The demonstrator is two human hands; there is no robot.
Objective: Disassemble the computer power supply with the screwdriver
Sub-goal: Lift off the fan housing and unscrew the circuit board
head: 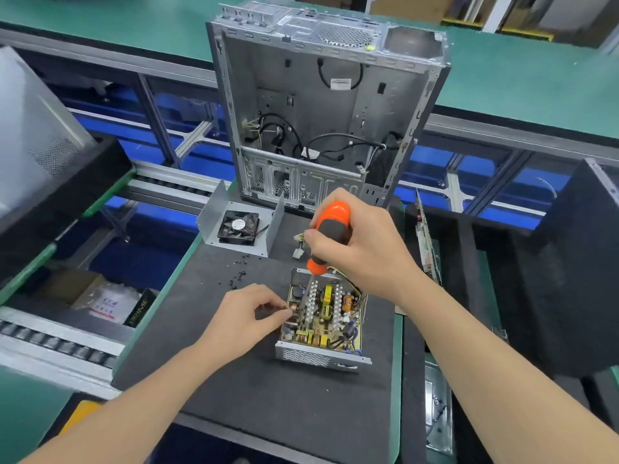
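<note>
Two hands are working at the open power supply [321, 329], lying near the right edge of the mat [268, 403]: left hand [249, 316] is pinching its left wall, right hand [363, 251] is gripping the screwdriver [332, 229] upright over its far end.

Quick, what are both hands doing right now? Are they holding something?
Left hand: fingertips curled at the power supply edge; can't tell if they pinch anything.
Right hand: grips the orange screwdriver, pointing down into the power supply.
</note>
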